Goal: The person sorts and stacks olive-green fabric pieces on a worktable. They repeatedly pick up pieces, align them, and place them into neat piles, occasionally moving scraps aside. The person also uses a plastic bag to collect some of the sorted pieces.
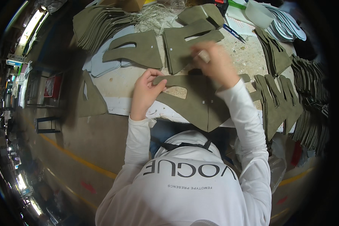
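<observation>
Across the table's near edge lies an olive, suede-like cut piece, laid out in two halves meeting at a middle line, with a slot in its left half. At the left tip, my left hand pinches it between thumb and fingers. My right hand, blurred by motion, is closed above the piece's upper middle. A small pale end shows in its fist; what this belongs to I cannot make out. Just beyond are a similar single piece and a small stack of such pieces, partly behind my right hand.
Tall stacks of olive pieces stand at the far left and the right. Another olive piece hangs over the left table edge. A blue pen-like tool, pale-blue cut pieces and pale strips lie at the back.
</observation>
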A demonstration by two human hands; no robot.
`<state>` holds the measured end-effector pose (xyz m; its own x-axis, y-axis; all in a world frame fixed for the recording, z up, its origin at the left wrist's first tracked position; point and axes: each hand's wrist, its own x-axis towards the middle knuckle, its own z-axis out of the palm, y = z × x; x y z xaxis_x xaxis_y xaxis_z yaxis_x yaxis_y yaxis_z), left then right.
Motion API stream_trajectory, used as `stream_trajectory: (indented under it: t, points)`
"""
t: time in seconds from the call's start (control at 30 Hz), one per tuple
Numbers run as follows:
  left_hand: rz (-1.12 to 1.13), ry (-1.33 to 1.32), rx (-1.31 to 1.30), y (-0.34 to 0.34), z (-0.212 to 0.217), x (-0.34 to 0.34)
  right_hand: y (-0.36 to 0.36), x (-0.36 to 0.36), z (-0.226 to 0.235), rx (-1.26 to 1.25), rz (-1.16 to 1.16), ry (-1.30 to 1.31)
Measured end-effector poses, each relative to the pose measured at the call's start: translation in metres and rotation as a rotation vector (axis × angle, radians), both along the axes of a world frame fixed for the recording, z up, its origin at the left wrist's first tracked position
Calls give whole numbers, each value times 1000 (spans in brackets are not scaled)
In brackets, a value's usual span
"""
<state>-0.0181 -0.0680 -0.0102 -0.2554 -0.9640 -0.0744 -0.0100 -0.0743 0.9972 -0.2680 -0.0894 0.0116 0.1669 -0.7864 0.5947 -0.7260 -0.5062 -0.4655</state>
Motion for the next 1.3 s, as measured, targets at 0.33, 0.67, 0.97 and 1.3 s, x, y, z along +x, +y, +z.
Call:
stream_trajectory:
  t: [0.33, 0.67, 0.97, 1.3]
  points:
    - [30, 8, -12, 2, -3, 1, -97, -126, -56, 12, -641, 378]
    - [66, -8, 29, 4, 2, -1, 10, -34, 30, 190, 199, -940]
    - [90, 56, 36, 8, 6, -5, 51, 51, -8, 465, 188, -1239]
    - [115, 86, 35, 9, -2, -8, 57, 61, -21, 317, 33, -1081]
